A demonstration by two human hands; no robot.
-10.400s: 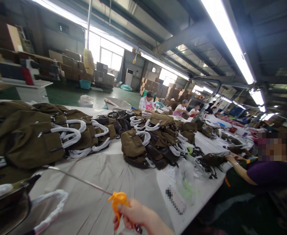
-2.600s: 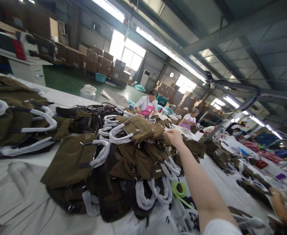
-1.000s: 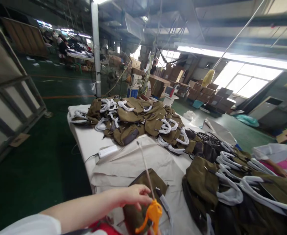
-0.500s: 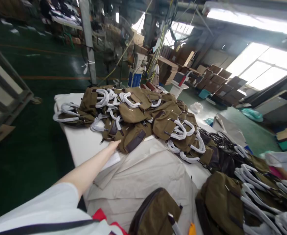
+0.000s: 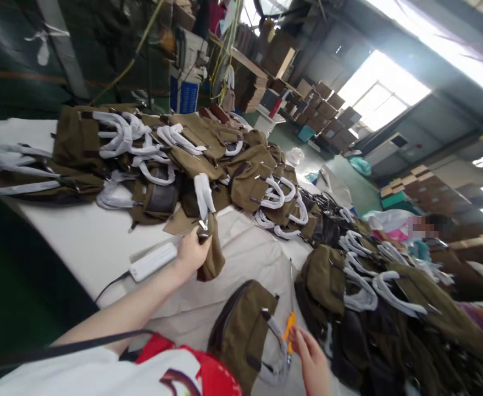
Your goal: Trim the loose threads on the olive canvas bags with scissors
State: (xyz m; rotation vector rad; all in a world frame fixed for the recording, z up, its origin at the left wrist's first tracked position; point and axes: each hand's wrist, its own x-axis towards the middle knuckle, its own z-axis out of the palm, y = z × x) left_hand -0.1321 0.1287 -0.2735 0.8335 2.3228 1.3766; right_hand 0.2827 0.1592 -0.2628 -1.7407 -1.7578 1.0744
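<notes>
Left hand (image 5: 192, 254) is pinched shut on a bag (image 5: 208, 242) at the pile's (image 5: 162, 159) near edge, right hand (image 5: 313, 360) curled loosely round the orange sprayer (image 5: 288, 330), so a tug could snag neighbouring handles (image 5: 117, 135) and topple the pile.

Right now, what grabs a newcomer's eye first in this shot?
Heaps of olive-brown canvas bags with white wrapped handles cover the long white-covered table, running from the far left to the right edge. In the middle the left hand grips one olive bag by its strap end, beside a white power strip. At the lower edge the right hand holds an orange-handled tool with a thin metal nozzle next to an open olive bag.
</notes>
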